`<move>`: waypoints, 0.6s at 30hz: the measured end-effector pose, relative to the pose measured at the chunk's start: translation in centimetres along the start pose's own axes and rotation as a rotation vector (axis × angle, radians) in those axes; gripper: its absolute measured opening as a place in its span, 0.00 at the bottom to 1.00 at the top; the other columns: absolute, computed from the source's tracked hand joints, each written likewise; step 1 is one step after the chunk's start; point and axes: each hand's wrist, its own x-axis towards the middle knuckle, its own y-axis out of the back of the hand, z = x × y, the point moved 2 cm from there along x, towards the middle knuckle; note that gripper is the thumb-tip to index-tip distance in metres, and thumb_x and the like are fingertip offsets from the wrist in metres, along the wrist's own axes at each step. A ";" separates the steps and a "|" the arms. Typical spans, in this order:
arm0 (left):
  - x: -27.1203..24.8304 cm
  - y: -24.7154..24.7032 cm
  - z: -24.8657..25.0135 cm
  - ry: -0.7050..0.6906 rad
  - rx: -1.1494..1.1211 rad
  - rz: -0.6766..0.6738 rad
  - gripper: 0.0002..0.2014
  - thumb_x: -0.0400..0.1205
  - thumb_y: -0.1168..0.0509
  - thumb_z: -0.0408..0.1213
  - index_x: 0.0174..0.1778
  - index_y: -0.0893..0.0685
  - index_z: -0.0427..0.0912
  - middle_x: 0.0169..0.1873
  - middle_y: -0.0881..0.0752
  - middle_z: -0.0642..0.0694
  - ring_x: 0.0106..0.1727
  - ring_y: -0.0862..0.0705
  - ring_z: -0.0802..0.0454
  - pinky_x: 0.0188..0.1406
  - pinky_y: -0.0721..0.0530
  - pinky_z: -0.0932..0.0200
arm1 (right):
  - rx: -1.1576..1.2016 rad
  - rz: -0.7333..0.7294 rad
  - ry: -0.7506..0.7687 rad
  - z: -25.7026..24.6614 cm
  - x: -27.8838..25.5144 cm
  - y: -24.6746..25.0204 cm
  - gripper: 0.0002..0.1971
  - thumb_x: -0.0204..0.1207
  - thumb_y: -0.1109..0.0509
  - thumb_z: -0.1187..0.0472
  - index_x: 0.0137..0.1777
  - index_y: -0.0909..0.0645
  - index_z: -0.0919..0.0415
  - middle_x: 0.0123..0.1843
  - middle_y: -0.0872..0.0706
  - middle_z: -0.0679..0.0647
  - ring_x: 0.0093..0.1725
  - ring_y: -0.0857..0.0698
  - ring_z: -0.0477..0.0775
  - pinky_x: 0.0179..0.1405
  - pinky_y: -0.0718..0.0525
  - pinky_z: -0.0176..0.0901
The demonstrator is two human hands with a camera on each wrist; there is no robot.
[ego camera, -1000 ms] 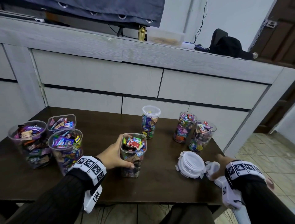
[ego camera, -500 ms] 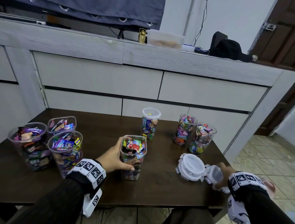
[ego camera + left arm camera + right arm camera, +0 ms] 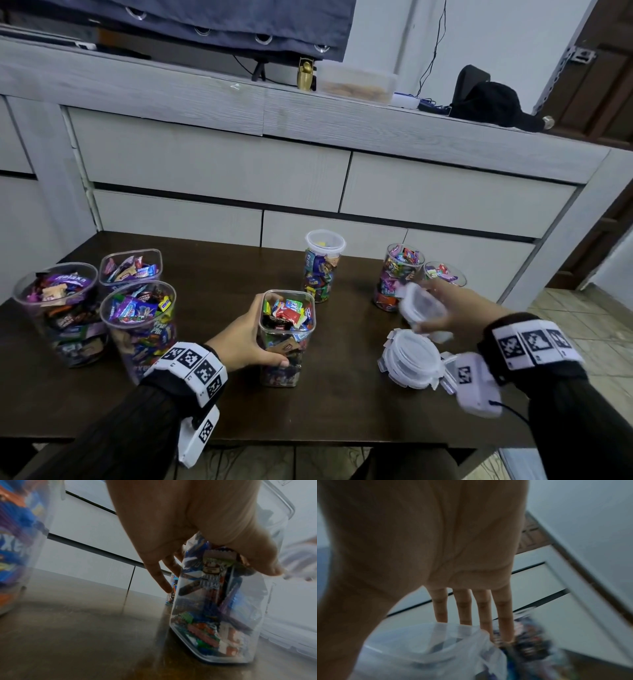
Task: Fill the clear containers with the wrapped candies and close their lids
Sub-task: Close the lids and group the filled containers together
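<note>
**Left hand steadies the square container; right hand holds a lid in the air**

At centre frame in the head view, the left hand (image 3: 245, 337) wraps the open square container (image 3: 287, 337), thumb on the near face and fingers round the far side. The container stands on the dark surface (image 3: 342, 404), packed with wrapped candies (image 3: 287, 313) up to its rim. The left wrist view shows its base flat on the wood.

To the right, the right hand (image 3: 459, 315) is raised above the surface and clamps a clear lid (image 3: 423, 308), blurred, fingers extended along it. Below it, a stack of lids (image 3: 409, 359) lies close to the near right edge of the surface.

Between the container and the lid stack lies a bare strip of wood. Behind it, upper centre, stands a lidded round jar (image 3: 322, 267). Two open round jars (image 3: 399, 277) stand further right, near the far right corner, partly behind the raised hand.

At the left of the frame, three open containers (image 3: 137, 318) cluster touching one another, close to the left edge. A grey drawer unit (image 3: 308, 178) runs directly behind the far edge.
</note>
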 end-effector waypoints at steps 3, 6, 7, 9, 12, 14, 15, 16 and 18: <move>0.1 0.1 0.0 0.001 0.003 -0.001 0.50 0.60 0.14 0.39 0.67 0.40 0.74 0.67 0.21 0.57 0.68 0.20 0.61 0.69 0.20 0.56 | 0.101 -0.001 0.282 -7.3 -0.2 -0.1 0.44 0.58 0.18 0.39 0.73 0.32 0.47 0.64 0.20 0.42 0.60 0.20 0.45 0.58 0.23 0.41; -0.1 0.1 0.2 -0.013 0.004 0.001 0.51 0.59 0.14 0.40 0.69 0.41 0.72 0.66 0.20 0.58 0.67 0.20 0.65 0.69 0.21 0.59 | 0.037 -0.018 0.457 -13.2 0.5 -1.7 0.47 0.59 0.19 0.39 0.77 0.35 0.49 0.70 0.23 0.48 0.67 0.24 0.50 0.67 0.25 0.45; -0.1 0.1 0.2 -0.023 0.004 0.002 0.53 0.58 0.14 0.42 0.72 0.41 0.69 0.66 0.20 0.59 0.68 0.21 0.66 0.70 0.22 0.59 | -0.001 -0.034 0.480 -14.6 0.9 -2.3 0.48 0.60 0.20 0.39 0.79 0.37 0.50 0.73 0.25 0.51 0.70 0.26 0.52 0.70 0.28 0.47; -0.1 0.0 0.3 -0.042 0.007 0.002 0.56 0.57 0.14 0.45 0.76 0.43 0.63 0.67 0.21 0.59 0.68 0.22 0.66 0.70 0.23 0.60 | -0.058 -0.085 0.484 -16.7 1.6 -3.6 0.49 0.63 0.21 0.39 0.81 0.41 0.50 0.75 0.28 0.56 0.74 0.30 0.56 0.74 0.31 0.51; -0.2 0.0 0.2 -0.056 0.043 0.026 0.50 0.60 0.14 0.41 0.75 0.36 0.57 0.67 0.23 0.59 0.67 0.23 0.68 0.70 0.23 0.62 | -0.123 -0.174 0.466 -18.4 2.1 -4.9 0.46 0.69 0.26 0.38 0.82 0.44 0.50 0.77 0.32 0.59 0.76 0.33 0.61 0.75 0.32 0.58; -0.1 -0.1 0.0 -0.066 0.063 0.039 0.45 0.62 0.15 0.39 0.72 0.31 0.55 0.66 0.23 0.58 0.66 0.23 0.71 0.69 0.24 0.66 | -0.149 -0.202 0.466 -18.8 2.1 -5.3 0.44 0.72 0.31 0.37 0.83 0.47 0.49 0.79 0.35 0.59 0.77 0.37 0.63 0.76 0.35 0.60; -0.1 -0.1 0.0 -0.067 0.070 0.040 0.44 0.62 0.15 0.38 0.72 0.30 0.55 0.66 0.23 0.59 0.66 0.23 0.71 0.69 0.24 0.67 | -0.165 -0.210 0.468 -18.8 2.1 -5.5 0.43 0.74 0.33 0.36 0.84 0.49 0.49 0.81 0.38 0.59 0.79 0.39 0.63 0.78 0.37 0.60; 0.0 -0.2 -0.1 -0.067 0.075 0.040 0.43 0.63 0.15 0.38 0.71 0.30 0.56 0.66 0.22 0.59 0.66 0.23 0.71 0.69 0.24 0.67 | -0.180 -0.218 0.468 -18.7 2.0 -5.8 0.42 0.76 0.36 0.36 0.84 0.51 0.49 0.83 0.42 0.60 0.80 0.42 0.64 0.79 0.40 0.60; 0.1 -0.2 -0.2 -0.064 0.083 0.038 0.43 0.63 0.15 0.38 0.72 0.29 0.54 0.65 0.21 0.59 0.67 0.22 0.67 0.70 0.24 0.63 | -0.180 -0.238 0.452 -18.5 1.7 -6.4 0.40 0.79 0.43 0.36 0.84 0.57 0.48 0.85 0.52 0.60 0.83 0.50 0.65 0.81 0.47 0.60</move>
